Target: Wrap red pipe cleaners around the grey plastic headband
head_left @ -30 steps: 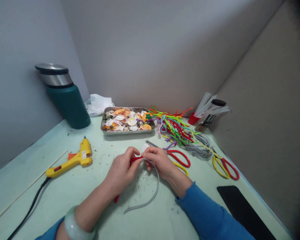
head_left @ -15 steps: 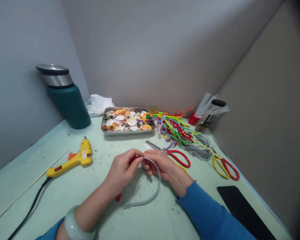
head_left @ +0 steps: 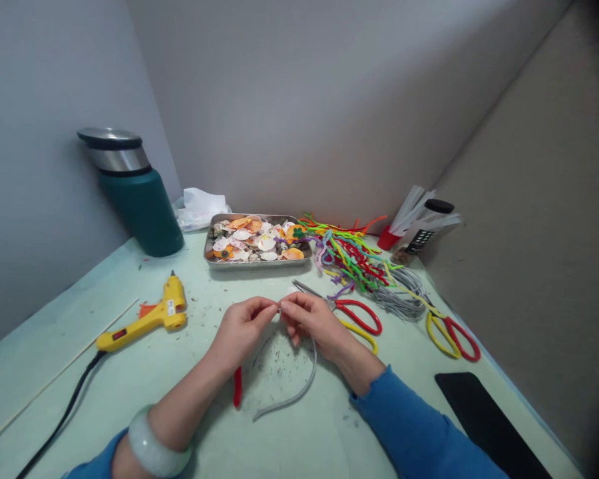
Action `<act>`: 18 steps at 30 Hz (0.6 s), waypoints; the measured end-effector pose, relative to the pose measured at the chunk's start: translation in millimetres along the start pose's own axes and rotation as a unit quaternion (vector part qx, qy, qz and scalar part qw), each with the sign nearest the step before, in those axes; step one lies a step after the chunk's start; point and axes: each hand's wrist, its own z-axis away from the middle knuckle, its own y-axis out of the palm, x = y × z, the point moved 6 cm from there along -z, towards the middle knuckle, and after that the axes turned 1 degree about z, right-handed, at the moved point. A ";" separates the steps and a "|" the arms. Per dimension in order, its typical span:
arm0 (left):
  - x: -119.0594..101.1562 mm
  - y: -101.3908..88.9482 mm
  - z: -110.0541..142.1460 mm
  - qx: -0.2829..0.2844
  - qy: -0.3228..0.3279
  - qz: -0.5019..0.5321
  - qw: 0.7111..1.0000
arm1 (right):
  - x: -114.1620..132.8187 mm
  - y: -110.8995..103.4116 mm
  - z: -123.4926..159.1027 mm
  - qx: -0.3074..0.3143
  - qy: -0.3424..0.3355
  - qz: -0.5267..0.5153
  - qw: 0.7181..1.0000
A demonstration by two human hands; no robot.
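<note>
The left hand [head_left: 244, 327] and right hand [head_left: 313, 324] pinch fingers closed on the far end of a thin grey cord [head_left: 313, 366] above the pale-green counter [head_left: 339, 442]. Fingertip work there seems underway; next calls for a steady, precise grip.

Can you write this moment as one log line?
left hand: pinched, contents unclear | right hand: holding gray cord | near left: red object | near right: scissors

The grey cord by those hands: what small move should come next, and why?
Probably ease the right hand slightly away from the left hand: their fingertips meet, largely hiding whatever is between them, while the grey cord curves from beneath the right hand to a loose end.
</note>
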 end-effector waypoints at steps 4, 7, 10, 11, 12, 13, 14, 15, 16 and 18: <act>0.9 1.2 1.6 0.004 -0.022 -0.024 0.999 | 4.6 -2.1 -0.3 -0.027 -0.052 0.050 0.997; 2.7 2.4 2.1 0.010 -0.044 -0.031 0.999 | 6.8 -2.8 -0.5 -0.036 -0.081 0.096 0.991; 7.4 3.3 1.9 0.016 -0.074 -0.019 0.997 | 7.3 -2.7 0.0 -0.037 -0.091 0.127 0.987; 9.2 4.0 1.9 0.021 -0.084 -0.013 0.996 | 7.6 -2.7 0.2 -0.038 -0.096 0.134 0.986; 10.8 4.8 2.0 0.028 -0.093 -0.006 0.995 | 7.9 -2.7 0.4 -0.038 -0.102 0.141 0.984; 12.0 5.8 2.1 0.035 -0.100 0.000 0.994 | 8.2 -2.7 0.6 -0.038 -0.108 0.148 0.982; 12.7 6.8 2.5 0.042 -0.106 0.007 0.993 | 8.2 -2.7 0.7 -0.037 -0.112 0.157 0.981; 13.0 7.6 2.9 0.048 -0.111 0.013 0.993 | 8.1 -2.6 0.8 -0.035 -0.115 0.165 0.979; 12.8 8.3 3.5 0.052 -0.117 0.019 0.992 | 7.9 -2.5 0.9 -0.033 -0.117 0.173 0.977; 11.8 8.9 4.9 0.055 -0.126 0.030 0.990 | 8.2 -2.4 1.3 -0.033 -0.125 0.187 0.974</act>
